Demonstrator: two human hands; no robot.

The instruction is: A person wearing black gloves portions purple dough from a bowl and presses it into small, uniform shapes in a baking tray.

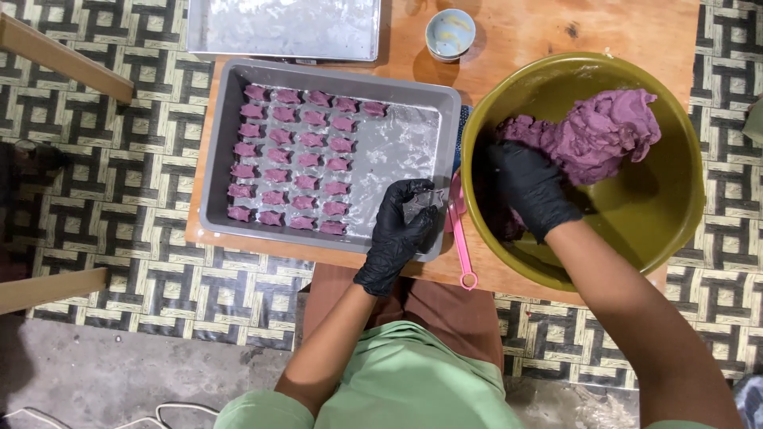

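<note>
1. Two black-gloved hands are at work over a small wooden table [548,24]: the left hand [400,232] sits at the grey tray's [218,159] five o'clock corner, and the right hand [531,189] is inside the olive-green bowl [675,199].
2. The left fingers are curled around a small metal mould [421,203], gripping it just above the tray rim.
3. The right fingers are pressed into the purple dough [596,135], which is heaped toward the bowl's twelve o'clock side; whether they have pinched off a piece, I cannot tell.
4. Shaped purple pieces [290,159] fill the tray's nine o'clock half in neat rows; its three o'clock half is bare and floured.
5. A pink-handled tool [461,238] lies between tray and bowl; a second metal tray [282,28] and a small cup [450,33] sit at twelve o'clock.
6. Judging by this, the step is fetching dough for the mould. The next move calls for a modest pinch, packed in firmly, then released onto the bare side.
</note>
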